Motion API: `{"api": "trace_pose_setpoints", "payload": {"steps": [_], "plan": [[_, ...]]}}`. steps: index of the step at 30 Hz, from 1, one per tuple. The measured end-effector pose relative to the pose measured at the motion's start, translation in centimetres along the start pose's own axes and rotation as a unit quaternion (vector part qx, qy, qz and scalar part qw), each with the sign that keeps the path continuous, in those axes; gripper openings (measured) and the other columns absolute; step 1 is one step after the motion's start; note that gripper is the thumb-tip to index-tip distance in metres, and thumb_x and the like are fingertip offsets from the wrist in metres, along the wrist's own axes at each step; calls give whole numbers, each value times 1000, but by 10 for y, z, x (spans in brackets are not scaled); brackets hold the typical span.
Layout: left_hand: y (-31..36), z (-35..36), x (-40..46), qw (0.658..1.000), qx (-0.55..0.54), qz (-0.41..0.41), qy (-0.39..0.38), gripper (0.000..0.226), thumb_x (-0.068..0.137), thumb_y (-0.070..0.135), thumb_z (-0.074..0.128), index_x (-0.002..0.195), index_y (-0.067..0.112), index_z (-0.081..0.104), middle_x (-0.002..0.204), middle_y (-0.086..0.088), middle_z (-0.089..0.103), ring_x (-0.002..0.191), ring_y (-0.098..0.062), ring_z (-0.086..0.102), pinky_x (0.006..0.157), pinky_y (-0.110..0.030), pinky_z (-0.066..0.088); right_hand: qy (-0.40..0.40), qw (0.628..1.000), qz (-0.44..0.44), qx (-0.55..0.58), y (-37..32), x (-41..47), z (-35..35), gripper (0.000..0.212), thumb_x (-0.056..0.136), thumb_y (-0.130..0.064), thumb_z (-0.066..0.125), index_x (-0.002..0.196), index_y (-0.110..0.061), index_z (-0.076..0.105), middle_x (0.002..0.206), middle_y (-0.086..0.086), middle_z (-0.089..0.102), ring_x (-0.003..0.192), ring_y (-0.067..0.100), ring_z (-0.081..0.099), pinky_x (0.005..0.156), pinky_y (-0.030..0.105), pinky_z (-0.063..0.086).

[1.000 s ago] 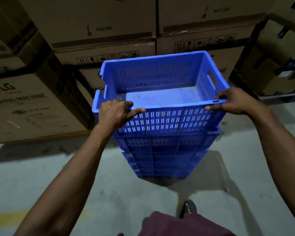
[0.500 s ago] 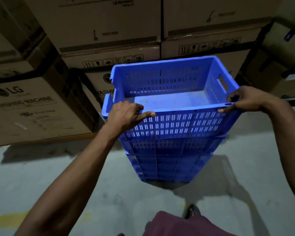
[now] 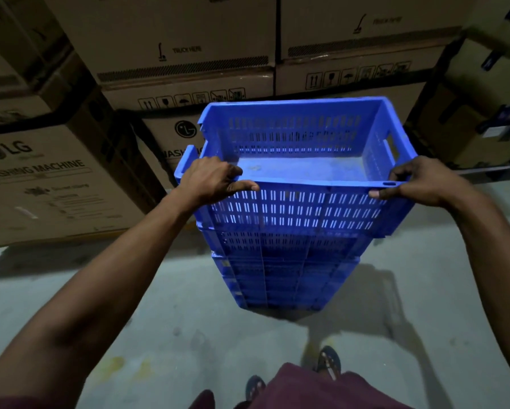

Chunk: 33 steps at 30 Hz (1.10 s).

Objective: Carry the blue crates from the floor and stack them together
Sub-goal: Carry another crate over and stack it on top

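Observation:
An empty blue slotted crate (image 3: pixel 301 202) sits on top of a stack of blue crates (image 3: pixel 286 278) standing on the concrete floor. My left hand (image 3: pixel 211 181) grips the near rim at its left corner, thumb along the outside wall. My right hand (image 3: pixel 421 183) grips the same near rim at its right corner, fingers curled over the edge. The top crate looks slightly skewed against the crates below it; whether it is fully seated I cannot tell.
Large cardboard washing-machine boxes (image 3: pixel 53 184) are stacked close behind and to the left of the crates. More boxes (image 3: pixel 480 113) stand at the right. My sandalled feet (image 3: pixel 329 361) are on the grey floor (image 3: pixel 188 320) just in front of the stack.
The top crate has stayed on the stack with both hands holding the same rim corners. The view has drifted, putting the stack a little more to the right and lower.

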<state>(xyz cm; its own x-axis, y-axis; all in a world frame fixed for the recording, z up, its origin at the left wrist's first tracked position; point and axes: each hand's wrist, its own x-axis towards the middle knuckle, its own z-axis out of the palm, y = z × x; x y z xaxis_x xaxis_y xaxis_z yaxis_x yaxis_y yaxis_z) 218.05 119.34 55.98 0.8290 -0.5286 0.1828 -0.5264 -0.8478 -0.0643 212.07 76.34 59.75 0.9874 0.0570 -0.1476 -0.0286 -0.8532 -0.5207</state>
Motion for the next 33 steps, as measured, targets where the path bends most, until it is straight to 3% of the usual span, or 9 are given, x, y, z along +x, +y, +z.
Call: {"api": "trace_pose_setpoints", "payload": {"steps": [3,6,9,13,15,19,23,26,33], "plan": [[-1,0,0,1000,11,26,9,89,74,101,28,60,14,36,51,-3,44,52,-29,48,48,-40,37,21,1000,3,7,1,-13,6,71,46,-78,78,66,-10,68,69,15,63,68,34,57,59,35,39],[-4,-6,2,997,36,59,38,89,67,101,34,61,13,41,56,-2,48,58,-33,56,49,-35,27,70,997,-6,37,8,-30,20,62,54,-70,82,69,-10,70,72,11,68,74,33,65,64,41,49],[-11,-12,4,997,31,52,49,92,63,103,35,62,12,43,56,-6,50,56,-31,55,48,-36,31,90,994,0,61,7,-30,28,57,58,-63,86,67,-9,70,73,12,68,73,33,65,63,37,45],[-13,-3,-4,1000,5,5,21,92,62,104,38,59,12,34,51,-5,43,54,-33,54,49,-40,40,61,998,-13,32,-3,-14,25,58,58,-64,86,64,-9,70,68,17,65,65,31,60,57,37,41],[-6,2,-10,999,15,0,30,93,64,104,36,59,11,35,49,-7,43,54,-35,52,48,-39,36,43,999,-9,22,-3,-8,14,59,56,-65,86,64,-9,69,69,17,63,61,25,52,58,33,37],[7,6,-20,999,15,7,46,87,72,100,32,57,14,31,49,-8,43,52,-33,48,48,-35,28,-5,1000,1,-1,0,-3,0,49,56,-64,85,66,-17,74,66,4,65,70,27,59,61,33,40],[4,4,-14,998,32,0,48,85,78,96,29,57,14,34,48,-5,40,48,-28,44,46,-34,29,13,1000,3,15,3,1,7,54,59,-63,86,69,-12,73,71,9,66,67,24,56,61,33,40],[4,4,-6,998,35,-13,44,87,80,95,28,60,13,47,48,-2,38,46,-24,42,45,-34,30,21,999,24,27,0,9,3,51,62,-59,88,66,-11,72,73,11,66,66,22,54,60,34,38],[-13,13,-2,998,53,-22,21,91,78,100,19,69,15,51,56,-3,50,55,-26,52,47,-36,38,42,999,12,10,-3,7,18,65,55,-71,81,65,-10,65,67,14,59,59,22,48,58,33,33]]}}
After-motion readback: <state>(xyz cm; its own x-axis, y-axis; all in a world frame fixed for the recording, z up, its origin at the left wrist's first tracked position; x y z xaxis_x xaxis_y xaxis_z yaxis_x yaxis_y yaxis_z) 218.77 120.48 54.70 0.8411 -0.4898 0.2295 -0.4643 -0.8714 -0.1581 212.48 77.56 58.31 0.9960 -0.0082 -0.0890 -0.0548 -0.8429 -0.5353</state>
